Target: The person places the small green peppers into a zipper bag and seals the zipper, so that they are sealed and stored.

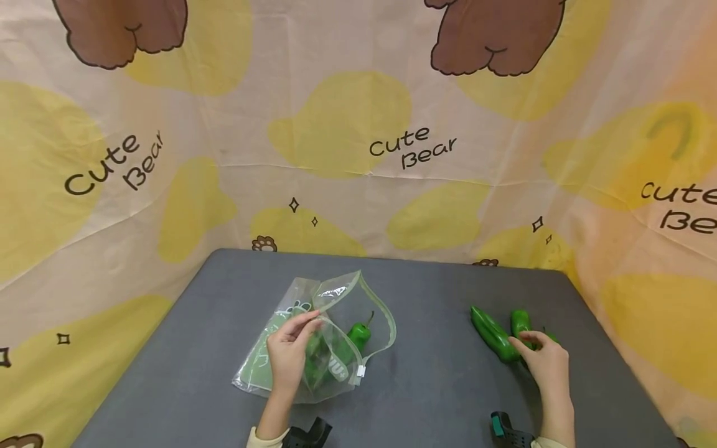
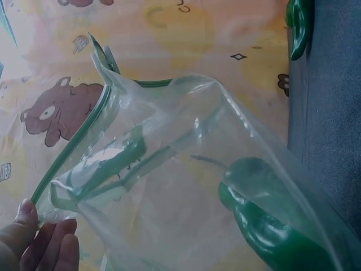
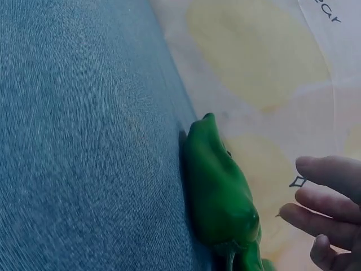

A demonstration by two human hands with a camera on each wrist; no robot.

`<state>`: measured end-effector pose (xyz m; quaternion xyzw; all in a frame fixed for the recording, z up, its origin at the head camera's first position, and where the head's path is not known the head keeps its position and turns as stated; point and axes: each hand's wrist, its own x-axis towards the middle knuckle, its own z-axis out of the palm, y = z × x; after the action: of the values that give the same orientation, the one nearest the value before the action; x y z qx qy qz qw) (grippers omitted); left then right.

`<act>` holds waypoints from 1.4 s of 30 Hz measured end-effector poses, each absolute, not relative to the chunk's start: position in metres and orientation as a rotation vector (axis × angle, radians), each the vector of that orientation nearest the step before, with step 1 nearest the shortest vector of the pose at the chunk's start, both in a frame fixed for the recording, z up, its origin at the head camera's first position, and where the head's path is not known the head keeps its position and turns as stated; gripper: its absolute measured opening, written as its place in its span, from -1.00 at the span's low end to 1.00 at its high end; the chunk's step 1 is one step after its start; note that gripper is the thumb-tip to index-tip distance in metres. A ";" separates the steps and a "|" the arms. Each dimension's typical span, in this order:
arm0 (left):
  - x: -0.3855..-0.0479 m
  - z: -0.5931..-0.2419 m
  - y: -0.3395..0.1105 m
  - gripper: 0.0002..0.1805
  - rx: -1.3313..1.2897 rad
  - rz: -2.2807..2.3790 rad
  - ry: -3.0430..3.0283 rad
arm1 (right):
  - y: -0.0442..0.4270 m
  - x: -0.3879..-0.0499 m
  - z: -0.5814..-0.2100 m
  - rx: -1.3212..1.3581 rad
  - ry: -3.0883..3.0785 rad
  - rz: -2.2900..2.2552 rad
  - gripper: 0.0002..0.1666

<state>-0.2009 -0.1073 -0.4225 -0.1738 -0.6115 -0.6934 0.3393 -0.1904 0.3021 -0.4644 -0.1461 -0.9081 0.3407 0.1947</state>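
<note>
Between table edges (image 1: 414, 267), gaping bag (image 1: 264, 361), peppers (image 1: 493, 336), hands (image 1: 288, 351) (image 1: 548, 359) apart

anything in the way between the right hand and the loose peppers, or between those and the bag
Nothing visible. The right hand is right by the green peppers, and only table shows between them and the bag, which opens toward them, pinched by the left hand.

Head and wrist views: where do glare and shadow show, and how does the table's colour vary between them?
Head view: brightest, white glints on the clear bag, table grey; left wrist view: dimmer, highlights on the bagged pepper, table dark blue-grey; right wrist view: table bluer, a dark shadow along the left edge of the nearest pepper.
</note>
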 end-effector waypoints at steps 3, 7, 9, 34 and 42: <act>-0.202 -0.423 -0.107 -0.86 -0.462 -1.813 -1.580 | 0.305 -0.191 -0.467 -0.387 -2.580 0.941 -0.47; -0.202 -0.423 -0.107 -0.86 -0.481 -1.806 -1.589 | 0.307 -0.191 -0.469 -0.408 -2.649 0.968 -0.39; -0.201 -0.422 -0.107 -0.86 -0.482 -1.796 -1.599 | 0.308 -0.191 -0.469 -0.411 -2.686 1.001 -0.35; -0.193 -0.403 -0.101 -0.86 -0.575 -1.843 -1.583 | 0.312 -0.197 -0.470 -0.351 -3.006 0.977 -0.15; -0.195 -0.408 -0.104 -0.85 -0.536 -1.838 -1.635 | 0.305 -0.196 -0.471 -0.348 -2.910 1.066 -0.25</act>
<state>-0.1946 -0.1036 -0.4084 -0.2028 -0.6180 -0.6947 0.3070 -0.1957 0.3047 -0.4709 -0.1115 -0.9330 0.3419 0.0116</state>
